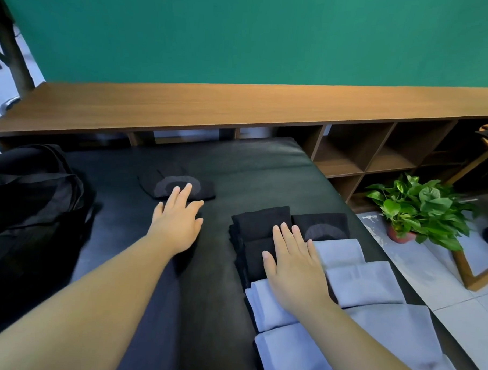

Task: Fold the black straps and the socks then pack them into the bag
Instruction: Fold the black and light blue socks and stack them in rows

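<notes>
The left hand [176,226] reached flat-fingered, fingertips touching a folded black fabric strap [178,186]; the right hand [292,268] lay flat, fingers straight, on folded black socks [259,224].

Green wall [244,31] up top, long wooden shelf unit [240,106] with open cubbies under it, potted plant [420,209] on the tiled floor [429,265].

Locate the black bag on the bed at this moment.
In the head view the black bag lies at the left edge of the dark bed, left of the left hand, just below the wooden shelf.
</notes>
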The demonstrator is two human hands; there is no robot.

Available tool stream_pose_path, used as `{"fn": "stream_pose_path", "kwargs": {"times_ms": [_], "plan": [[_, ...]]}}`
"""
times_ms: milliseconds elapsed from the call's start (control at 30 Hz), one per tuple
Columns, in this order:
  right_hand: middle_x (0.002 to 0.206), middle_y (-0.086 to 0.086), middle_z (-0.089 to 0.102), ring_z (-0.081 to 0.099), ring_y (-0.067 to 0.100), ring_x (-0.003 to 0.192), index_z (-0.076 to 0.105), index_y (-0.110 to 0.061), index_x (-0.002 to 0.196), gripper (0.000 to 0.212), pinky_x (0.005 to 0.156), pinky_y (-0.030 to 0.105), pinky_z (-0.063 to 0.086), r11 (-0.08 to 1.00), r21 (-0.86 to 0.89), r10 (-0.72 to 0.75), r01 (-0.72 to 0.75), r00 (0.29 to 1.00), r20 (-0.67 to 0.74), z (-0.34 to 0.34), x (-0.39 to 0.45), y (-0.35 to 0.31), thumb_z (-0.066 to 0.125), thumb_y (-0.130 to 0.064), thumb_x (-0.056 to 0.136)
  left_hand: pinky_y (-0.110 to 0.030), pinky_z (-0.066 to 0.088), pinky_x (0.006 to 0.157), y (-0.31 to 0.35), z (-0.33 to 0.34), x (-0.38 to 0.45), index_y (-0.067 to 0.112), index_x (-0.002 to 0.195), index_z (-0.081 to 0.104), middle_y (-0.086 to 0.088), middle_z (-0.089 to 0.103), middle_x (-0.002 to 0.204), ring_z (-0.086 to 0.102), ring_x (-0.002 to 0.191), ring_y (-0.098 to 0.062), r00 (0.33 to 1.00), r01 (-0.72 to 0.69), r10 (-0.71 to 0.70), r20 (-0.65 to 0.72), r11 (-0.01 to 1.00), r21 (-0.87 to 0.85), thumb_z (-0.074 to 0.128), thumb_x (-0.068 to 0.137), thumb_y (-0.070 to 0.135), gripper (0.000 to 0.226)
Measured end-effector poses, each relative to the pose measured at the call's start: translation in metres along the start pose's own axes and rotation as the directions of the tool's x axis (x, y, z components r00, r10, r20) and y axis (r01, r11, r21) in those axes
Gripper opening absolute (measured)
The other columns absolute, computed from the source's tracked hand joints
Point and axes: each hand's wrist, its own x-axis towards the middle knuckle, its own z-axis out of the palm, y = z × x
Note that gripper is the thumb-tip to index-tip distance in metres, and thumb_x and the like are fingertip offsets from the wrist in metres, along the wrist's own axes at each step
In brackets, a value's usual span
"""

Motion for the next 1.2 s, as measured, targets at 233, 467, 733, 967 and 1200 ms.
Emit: {"fn": "stream_pose_path", "kwargs": {"times_ms": [233,467,733,967,1200], "plan": [[0.160,-0.006,-0.005,-0.012,0.014,0.146,-0.002,-0.024,0.152,0.089,0.116,0.033,-0.006,1.000,-0.002,0.002,-0.002,1.000,-0.021,0.003,0.000,0.000,-0.021,-0.052,0.069,-0.048,0.006,0.116,-0.001,-0.013,0.026,0.020,0.148,0.024,-0.002,-0.017,0.157,-0.016,0.144,-0.020,0.981,0.058,-0.067,0.180,0.997,0.053,0.033,0.100,0.042,0.053],[0.160,-0.007,-0.004,-0.010,0.013,0.146,0.000,-0.025,0.152,0.087,0.109,0.030,-0.013,1.000,0.002,0.004,-0.003,0.999,-0.035,0.004,0.000,0.000,-0.018,-0.053,0.071,-0.043,0.025,0.110,-0.011,-0.004,0.028,0.014,0.146,0.027,0.002,-0.020,0.157,0.003,0.144,-0.020,0.971,0.094,-0.101,0.218,0.995,0.044,0.034,0.100,0.045,0.056],[0.160,-0.007,0.000,-0.007,0.012,0.146,0.004,-0.025,0.152,0.085,0.109,0.029,-0.012,1.000,0.007,0.007,-0.007,0.998,-0.061,0.007,0.000,-0.001,-0.015,-0.053,0.074,-0.043,0.023,0.111,-0.022,-0.001,0.034,0.013,0.152,0.008,0.009,-0.006,0.158,0.007,0.144,-0.015,0.969,0.029,-0.051,0.241,0.995,0.095,0.030,0.100,0.045,0.065],[0.159,-0.006,0.006,-0.001,0.013,0.146,0.009,-0.024,0.152,0.084,0.110,0.029,-0.008,1.000,-0.012,0.007,-0.008,0.997,-0.078,0.007,0.000,-0.002,-0.013,-0.053,0.076,-0.041,0.017,0.112,-0.030,-0.008,0.029,0.037,0.146,0.024,0.000,0.009,0.155,0.004,0.143,-0.018,0.995,-0.102,0.101,0.017,0.984,0.146,0.040,0.097,0.043,0.052],[0.159,-0.009,-0.005,-0.010,0.010,0.146,-0.002,-0.027,0.152,0.086,0.111,0.027,-0.009,0.999,-0.049,0.020,-0.022,0.999,-0.036,0.005,-0.001,-0.003,-0.021,-0.052,0.072,-0.048,0.019,0.111,-0.025,-0.003,0.044,0.028,0.151,0.013,0.005,-0.007,0.159,-0.007,0.145,-0.016,0.969,-0.023,0.002,0.246,0.996,0.081,0.029,0.101,0.041,0.054]]}}
